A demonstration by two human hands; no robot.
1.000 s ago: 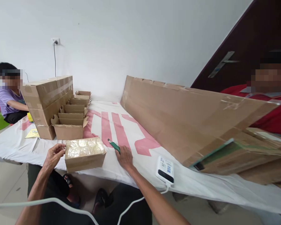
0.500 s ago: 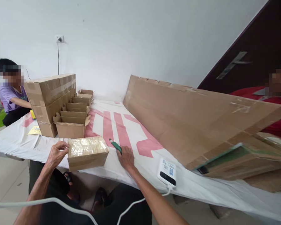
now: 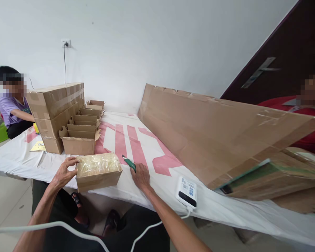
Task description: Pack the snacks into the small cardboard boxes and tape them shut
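Nothing can be read. The white power bank point(image 3: 187, 192) bears a blue label too small to read. The white cloth point(image 3: 147, 154) shows only cropped pink strokes.

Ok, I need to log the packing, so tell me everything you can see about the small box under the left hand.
The small cardboard box is brown, oblong and open-topped, filled with something under crinkled clear plastic. It lies flat near the front edge of the white cloth. The left hand grips its left end; the right hand rests apart on the cloth by a green cutter.

both faces blurred, large cardboard sheet point(image 3: 212, 133) cut off right
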